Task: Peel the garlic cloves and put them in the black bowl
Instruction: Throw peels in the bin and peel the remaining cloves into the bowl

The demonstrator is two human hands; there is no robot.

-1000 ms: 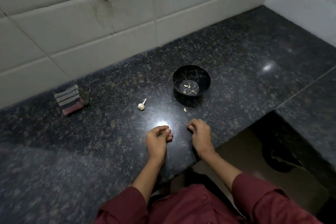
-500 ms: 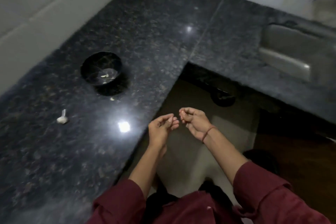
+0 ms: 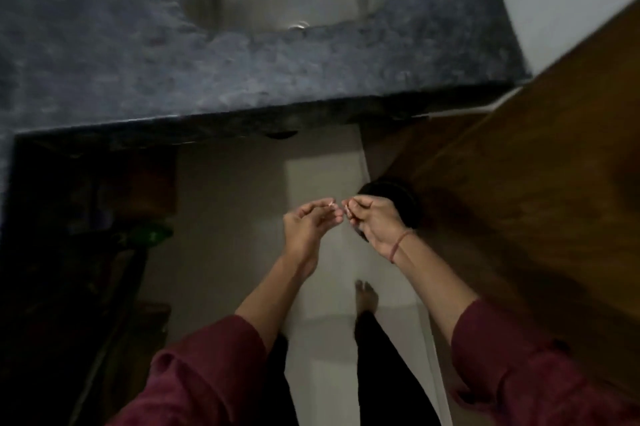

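Left hand [image 3: 308, 228] is half curled, thumb and forefinger pinching a pale bit [image 3: 331, 204]; blur hides whether it is clove or skin. Right hand [image 3: 375, 225] is curled tighter, its tips just beside that bit, and I cannot tell if they grip it. A dark round thing [image 3: 398, 195] sits half hidden behind the right hand. Beyond the 2 hands lie a blurred counter [image 3: 242, 79] and a sink [image 3: 287, 0], cut off at the top.
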